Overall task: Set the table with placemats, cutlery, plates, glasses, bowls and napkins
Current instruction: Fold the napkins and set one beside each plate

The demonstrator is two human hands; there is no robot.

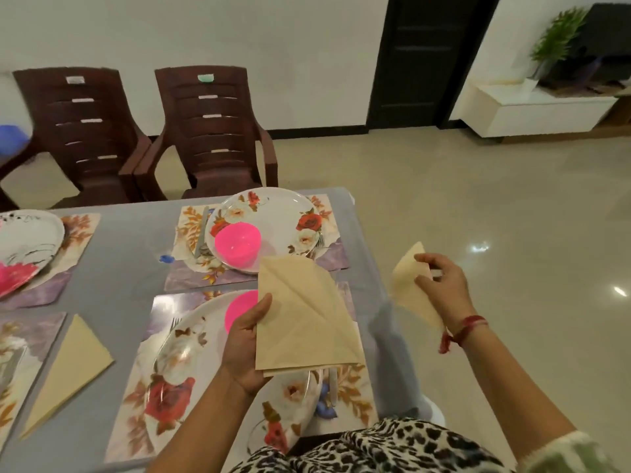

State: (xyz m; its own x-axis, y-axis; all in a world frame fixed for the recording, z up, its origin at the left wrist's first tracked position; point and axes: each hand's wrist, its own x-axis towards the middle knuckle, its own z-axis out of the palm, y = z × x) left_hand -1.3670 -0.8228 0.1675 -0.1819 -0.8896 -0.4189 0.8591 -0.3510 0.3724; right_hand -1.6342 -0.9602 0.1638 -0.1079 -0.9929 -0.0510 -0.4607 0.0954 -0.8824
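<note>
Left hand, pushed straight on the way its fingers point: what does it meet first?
Probably the far flowered plate with its pink bowl: the left hand points forward, with the napkin stack it holds leading. Height is unclear, so it might pass above them.

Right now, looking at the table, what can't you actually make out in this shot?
The near pink bowl: mostly hidden behind the napkin stack held in the left hand, head view.
The cutlery right of the near plate: tops covered by the same stack, type unclear.
The far-left plate: cut off by the left frame edge.
The napkin in the right hand: motion-blurred, fold unclear.
</note>
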